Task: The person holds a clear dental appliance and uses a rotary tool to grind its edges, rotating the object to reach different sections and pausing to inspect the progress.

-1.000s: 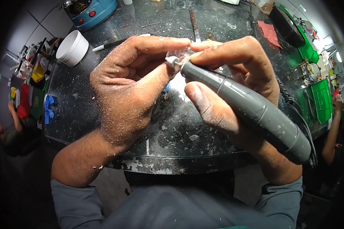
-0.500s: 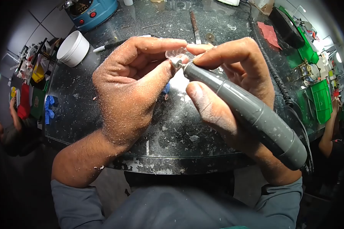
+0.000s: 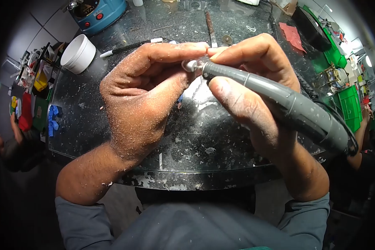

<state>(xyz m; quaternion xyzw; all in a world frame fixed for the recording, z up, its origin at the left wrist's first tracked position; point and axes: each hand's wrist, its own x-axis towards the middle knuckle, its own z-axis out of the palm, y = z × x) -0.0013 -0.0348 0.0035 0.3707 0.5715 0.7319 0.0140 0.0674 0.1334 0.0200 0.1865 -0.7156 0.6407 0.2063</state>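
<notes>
Between the fingertips and thumb of my left hand (image 3: 141, 93) is a small clear piece (image 3: 189, 65), partly hidden by the fingers. My right hand (image 3: 260, 83) grips a grey rotary handpiece (image 3: 279, 93) like a pen, its rear end pointing to the lower right. The handpiece's pale tip meets the clear piece, and the fingertips of both hands touch or nearly touch above it. Fine pale dust covers both hands.
A white tub (image 3: 78, 54) and a blue machine (image 3: 98, 14) stand at the back left. A marker (image 3: 112, 52), a spatula (image 3: 211, 31), a red sheet (image 3: 293, 37) and green trays (image 3: 350, 107) lie around the dusty dark table (image 3: 187, 156). Other people show at both sides.
The rear of the handpiece has swung up and to the right, so it lies flatter. My right hand has turned with it; my left hand has shifted only slightly.
</notes>
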